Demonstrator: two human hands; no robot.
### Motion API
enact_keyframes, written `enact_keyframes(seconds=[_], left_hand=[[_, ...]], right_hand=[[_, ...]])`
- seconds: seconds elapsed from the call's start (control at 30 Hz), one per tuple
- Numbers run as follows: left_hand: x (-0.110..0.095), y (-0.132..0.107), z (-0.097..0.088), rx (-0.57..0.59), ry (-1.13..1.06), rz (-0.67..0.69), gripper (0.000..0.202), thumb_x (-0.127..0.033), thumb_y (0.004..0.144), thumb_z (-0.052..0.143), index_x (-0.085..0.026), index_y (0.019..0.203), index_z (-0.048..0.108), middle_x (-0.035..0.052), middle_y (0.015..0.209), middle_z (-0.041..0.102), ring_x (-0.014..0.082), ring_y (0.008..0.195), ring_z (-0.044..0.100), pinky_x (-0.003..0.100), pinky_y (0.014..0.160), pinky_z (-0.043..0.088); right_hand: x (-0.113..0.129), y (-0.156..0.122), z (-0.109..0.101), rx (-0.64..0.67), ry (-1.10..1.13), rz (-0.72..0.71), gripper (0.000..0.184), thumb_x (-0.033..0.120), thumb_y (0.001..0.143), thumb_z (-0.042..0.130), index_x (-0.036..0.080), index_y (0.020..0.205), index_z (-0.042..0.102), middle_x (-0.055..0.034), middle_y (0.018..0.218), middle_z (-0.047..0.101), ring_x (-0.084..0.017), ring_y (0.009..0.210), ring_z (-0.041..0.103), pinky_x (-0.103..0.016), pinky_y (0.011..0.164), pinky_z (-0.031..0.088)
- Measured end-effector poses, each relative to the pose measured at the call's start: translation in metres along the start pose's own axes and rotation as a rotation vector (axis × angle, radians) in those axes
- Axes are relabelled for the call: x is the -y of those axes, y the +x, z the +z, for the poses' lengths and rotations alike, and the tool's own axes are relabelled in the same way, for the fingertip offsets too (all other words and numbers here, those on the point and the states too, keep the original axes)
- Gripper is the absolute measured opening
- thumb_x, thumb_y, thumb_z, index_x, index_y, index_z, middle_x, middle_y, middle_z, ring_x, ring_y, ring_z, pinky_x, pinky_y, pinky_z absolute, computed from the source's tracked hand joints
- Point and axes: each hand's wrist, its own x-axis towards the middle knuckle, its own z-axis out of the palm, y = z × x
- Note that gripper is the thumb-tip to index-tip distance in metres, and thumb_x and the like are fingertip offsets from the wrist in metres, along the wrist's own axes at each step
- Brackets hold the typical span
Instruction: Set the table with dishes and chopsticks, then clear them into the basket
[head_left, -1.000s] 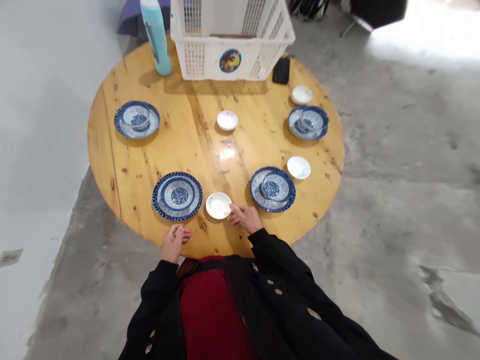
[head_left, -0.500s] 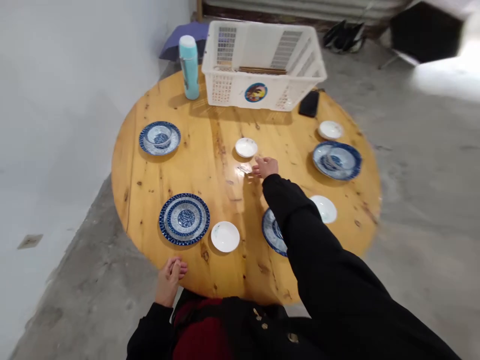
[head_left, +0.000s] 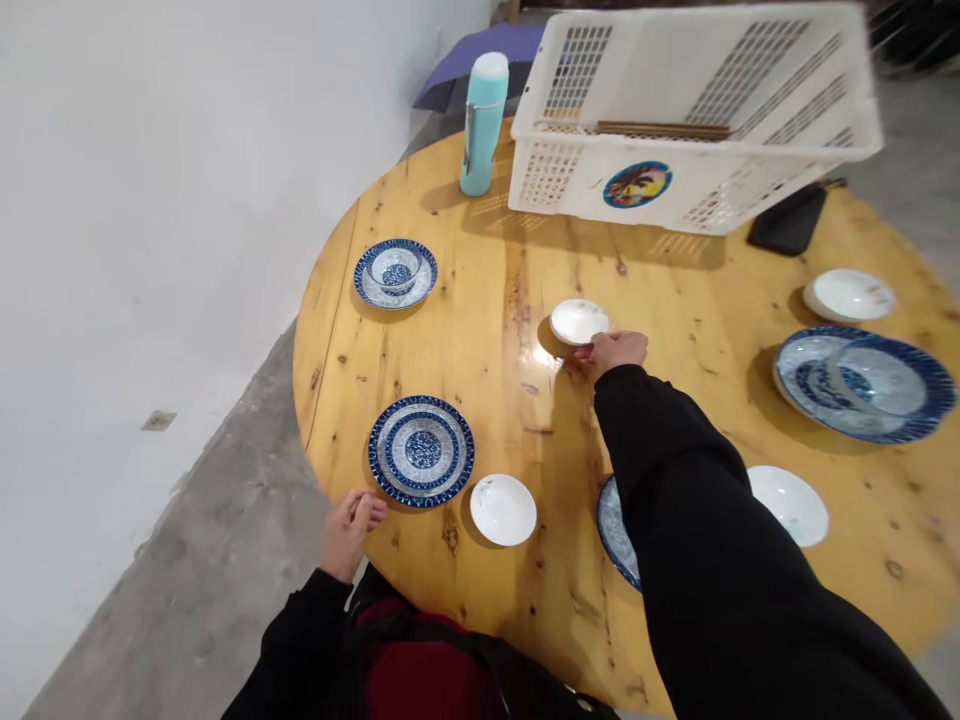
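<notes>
My right hand (head_left: 616, 350) reaches to the middle of the round table, its fingers pinching the near rim of a small white bowl (head_left: 579, 321). Loosely bent and holding nothing, my left hand (head_left: 354, 524) is at the table's near left edge. Close to it lies a blue-and-white plate (head_left: 380, 470) with a smaller patterned dish (head_left: 424, 449) on top. Another white bowl (head_left: 503, 510) sits to the right of that plate. Under my right sleeve, a blue-patterned plate (head_left: 616, 535) is partly hidden, with a white bowl (head_left: 789, 503) beyond the arm.
At the back stand a white plastic basket (head_left: 577, 180) with chopsticks (head_left: 664, 130) and a light blue thermos (head_left: 484, 125). A black phone (head_left: 789, 222) lies beside the basket. Blue plates (head_left: 364, 275) with a clear bowl (head_left: 877, 375) and white bowls (head_left: 847, 296) line both sides. A wall (head_left: 187, 200) rises left.
My right hand has closed on the rim of the middle white bowl. The view has turned left and come nearer, so the table appears shifted right. My left hand has barely moved.
</notes>
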Motion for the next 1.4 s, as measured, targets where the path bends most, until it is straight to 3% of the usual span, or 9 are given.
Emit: enact_keyframes(seconds=[0.1, 0.27, 0.4, 0.5, 0.6, 0.9, 1.23, 1.4], left_hand=[[-0.011, 0.035, -0.016, -0.003, -0.040, 0.034, 0.052, -0.066, 0.071, 0.072, -0.017, 0.088, 0.067, 0.0084, 0.076, 0.075, 0.0184, 0.065, 0.070, 0.029, 0.061, 0.054], [-0.031, 0.083, -0.039, 0.069, -0.075, 0.062, 0.050, -0.063, 0.070, 0.074, -0.017, 0.088, 0.068, 0.0074, 0.076, 0.074, 0.0180, 0.066, 0.070, 0.028, 0.061, 0.054], [-0.034, 0.102, -0.053, 0.119, -0.095, 0.054, 0.047, -0.061, 0.072, 0.073, -0.017, 0.089, 0.068, 0.0073, 0.076, 0.073, 0.0172, 0.066, 0.069, 0.027, 0.061, 0.053], [-0.031, 0.110, -0.061, 0.150, -0.101, 0.036, 0.046, -0.060, 0.072, 0.072, -0.017, 0.087, 0.067, 0.0071, 0.075, 0.073, 0.0170, 0.065, 0.068, 0.027, 0.061, 0.053], [-0.027, 0.114, -0.068, 0.175, -0.105, 0.022, 0.043, -0.058, 0.072, 0.073, -0.017, 0.085, 0.068, 0.0066, 0.073, 0.072, 0.0176, 0.066, 0.068, 0.028, 0.061, 0.054], [-0.024, 0.129, -0.079, 0.198, -0.137, 0.018, 0.039, -0.055, 0.074, 0.070, -0.017, 0.086, 0.067, 0.0066, 0.075, 0.072, 0.0174, 0.067, 0.068, 0.028, 0.061, 0.054], [-0.026, 0.129, -0.079, 0.218, -0.084, 0.013, 0.045, -0.058, 0.074, 0.064, -0.015, 0.090, 0.065, 0.0071, 0.079, 0.073, 0.0175, 0.070, 0.069, 0.029, 0.064, 0.054], [-0.026, 0.130, -0.077, 0.212, -0.074, 0.014, 0.047, -0.059, 0.074, 0.065, -0.016, 0.090, 0.064, 0.0072, 0.079, 0.073, 0.0178, 0.069, 0.069, 0.030, 0.064, 0.055]], right_hand=[[0.012, -0.027, 0.019, -0.081, -0.066, 0.037, 0.004, 0.016, 0.087, 0.061, 0.019, 0.086, 0.063, -0.0080, 0.054, 0.066, -0.024, 0.057, 0.071, -0.035, 0.056, 0.060], [0.045, -0.074, 0.088, 0.113, -0.087, 0.018, 0.017, 0.004, 0.075, 0.066, 0.017, 0.085, 0.061, -0.0011, 0.047, 0.063, -0.018, 0.044, 0.065, -0.025, 0.042, 0.054], [0.069, -0.099, 0.151, 0.307, -0.106, -0.025, 0.018, 0.000, 0.072, 0.063, 0.016, 0.079, 0.058, -0.0010, 0.045, 0.062, -0.018, 0.043, 0.064, -0.023, 0.041, 0.051], [0.081, -0.107, 0.188, 0.351, -0.145, -0.046, 0.019, 0.000, 0.074, 0.060, 0.018, 0.075, 0.055, -0.0005, 0.047, 0.062, -0.018, 0.043, 0.064, -0.023, 0.040, 0.049], [0.085, -0.109, 0.212, 0.360, -0.184, -0.049, 0.019, 0.002, 0.075, 0.060, 0.020, 0.073, 0.054, 0.0013, 0.046, 0.061, -0.017, 0.042, 0.063, -0.021, 0.039, 0.047], [0.086, -0.110, 0.236, 0.330, -0.315, -0.007, 0.016, 0.003, 0.081, 0.056, 0.020, 0.081, 0.055, 0.0015, 0.050, 0.061, -0.018, 0.047, 0.065, -0.023, 0.042, 0.051], [0.088, -0.106, 0.234, 0.374, -0.354, -0.008, 0.010, 0.014, 0.090, 0.058, 0.014, 0.099, 0.061, -0.0004, 0.055, 0.063, -0.021, 0.053, 0.068, -0.026, 0.047, 0.055], [0.092, -0.109, 0.233, 0.386, -0.347, -0.002, 0.014, 0.008, 0.089, 0.052, 0.013, 0.099, 0.062, -0.0005, 0.054, 0.062, -0.021, 0.055, 0.069, -0.028, 0.052, 0.058]])
